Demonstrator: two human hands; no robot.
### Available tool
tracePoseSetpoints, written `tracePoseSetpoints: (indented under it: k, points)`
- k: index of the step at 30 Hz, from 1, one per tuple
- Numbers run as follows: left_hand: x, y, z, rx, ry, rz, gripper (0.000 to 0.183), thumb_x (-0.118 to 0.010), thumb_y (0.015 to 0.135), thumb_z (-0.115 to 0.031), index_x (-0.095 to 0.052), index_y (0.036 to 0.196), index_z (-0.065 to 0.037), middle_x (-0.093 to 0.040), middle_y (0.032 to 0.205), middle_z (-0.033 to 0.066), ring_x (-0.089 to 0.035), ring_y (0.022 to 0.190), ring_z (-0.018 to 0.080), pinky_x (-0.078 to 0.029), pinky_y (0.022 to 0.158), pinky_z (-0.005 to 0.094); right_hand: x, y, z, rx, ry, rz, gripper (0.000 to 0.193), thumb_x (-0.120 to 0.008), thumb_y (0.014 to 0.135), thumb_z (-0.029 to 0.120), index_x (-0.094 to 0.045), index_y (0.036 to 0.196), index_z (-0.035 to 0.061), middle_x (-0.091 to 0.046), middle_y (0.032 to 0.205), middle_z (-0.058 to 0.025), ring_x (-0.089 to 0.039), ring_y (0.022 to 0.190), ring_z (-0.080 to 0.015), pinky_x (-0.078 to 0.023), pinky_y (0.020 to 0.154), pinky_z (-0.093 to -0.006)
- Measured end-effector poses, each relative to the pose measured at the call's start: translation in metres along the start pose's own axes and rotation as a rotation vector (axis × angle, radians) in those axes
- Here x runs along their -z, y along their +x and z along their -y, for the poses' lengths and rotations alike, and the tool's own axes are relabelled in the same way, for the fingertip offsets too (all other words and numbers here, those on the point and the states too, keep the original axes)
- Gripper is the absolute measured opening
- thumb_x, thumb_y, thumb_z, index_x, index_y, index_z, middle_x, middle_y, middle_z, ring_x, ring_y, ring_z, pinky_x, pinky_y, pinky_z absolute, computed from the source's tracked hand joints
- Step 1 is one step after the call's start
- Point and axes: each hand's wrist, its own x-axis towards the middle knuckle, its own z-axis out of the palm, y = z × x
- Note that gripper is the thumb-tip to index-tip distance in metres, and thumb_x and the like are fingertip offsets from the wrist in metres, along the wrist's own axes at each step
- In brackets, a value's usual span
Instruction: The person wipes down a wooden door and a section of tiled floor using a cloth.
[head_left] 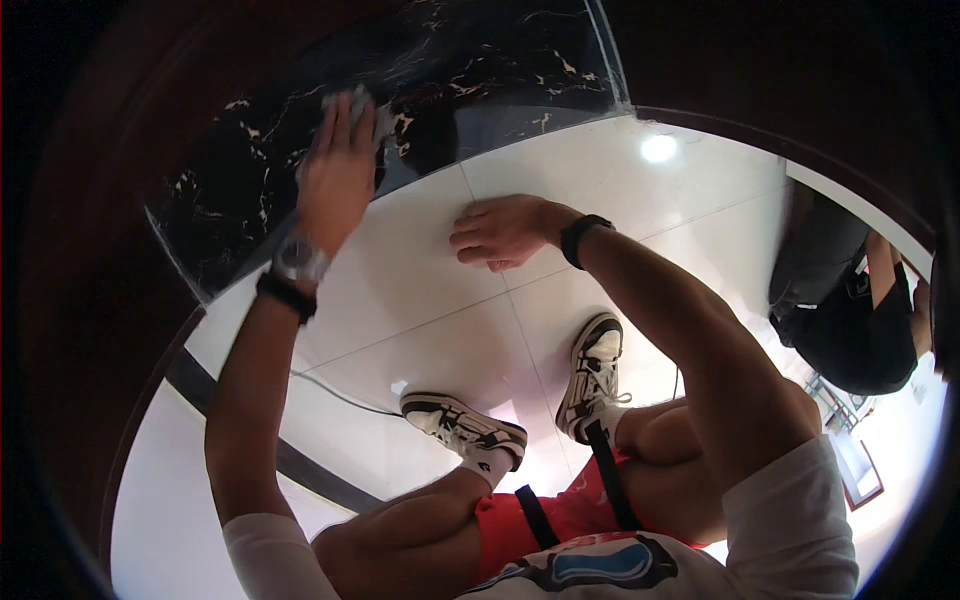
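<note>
My left hand [340, 180] lies over a crumpled grey cloth [384, 124] on the glossy black stone slab [450, 60] with pale, gold-tinged veins; its fingers are stretched out side by side, and I can't tell whether they pinch the cloth or only press it. My right hand [505, 230] is loosely curled near the slab, over the white tiled floor [420, 290]; its palm is hidden, so I can't tell whether it holds anything. I judge the rubbing to be under way, with the cloth on the stone under my fingers. No visible line parts wiped stone from unwiped, so how much is done or left I can't say.
</note>
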Motion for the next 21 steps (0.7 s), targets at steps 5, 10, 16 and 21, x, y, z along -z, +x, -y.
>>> tracePoseSetpoints:
  k: [5,10,16,21]
  points:
    - [-0.005,0.059,0.016,0.131,-0.138,-0.151,0.062,-0.065,0.113,-0.011,-0.052,0.173,-0.006,-0.047,0.181,0.0277,-0.05,0.166,0.046,-0.05,0.134,0.053,-0.001,0.011,0.013,-0.024,0.017,0.104,0.035,-0.076,0.101,0.037,-0.063,0.125,0.0145,-0.061,0.137,-0.0044,-0.059,0.139,-0.0249,-0.048,0.123,-0.0433]
    - [0.005,0.039,-0.004,0.098,-0.13,-0.15,0.057,-0.069,0.107,-0.01,-0.061,0.163,-0.004,-0.056,0.172,0.0339,-0.057,0.16,0.0487,-0.055,0.128,0.053,-0.005,0.001,0.01,-0.021,-0.04,-0.021,0.033,-0.073,0.103,0.035,-0.063,0.126,0.0148,-0.062,0.139,-0.0047,-0.058,0.141,-0.0247,-0.047,0.123,-0.0445]
    - [0.014,0.004,-0.039,0.082,-0.113,0.088,0.065,-0.071,0.106,-0.006,-0.056,0.169,-0.004,-0.047,0.179,0.0344,-0.051,0.166,0.048,-0.052,0.132,0.0516,-0.006,-0.01,0.009,-0.022,0.042,-0.032,0.031,-0.07,0.105,0.036,-0.063,0.127,0.0153,-0.062,0.141,-0.0052,-0.058,0.142,-0.0254,-0.047,0.124,-0.0442]
    - [0.006,0.069,-0.01,0.117,-0.299,-0.12,0.067,-0.076,0.103,-0.008,-0.058,0.168,-0.007,-0.053,0.176,0.0315,-0.056,0.16,0.0503,-0.053,0.129,0.0561,-0.001,0.003,0.014,-0.028,0.055,0.009,0.029,-0.069,0.104,0.032,-0.063,0.126,0.0139,-0.062,0.141,-0.0048,-0.058,0.14,-0.0249,-0.047,0.123,-0.0427]
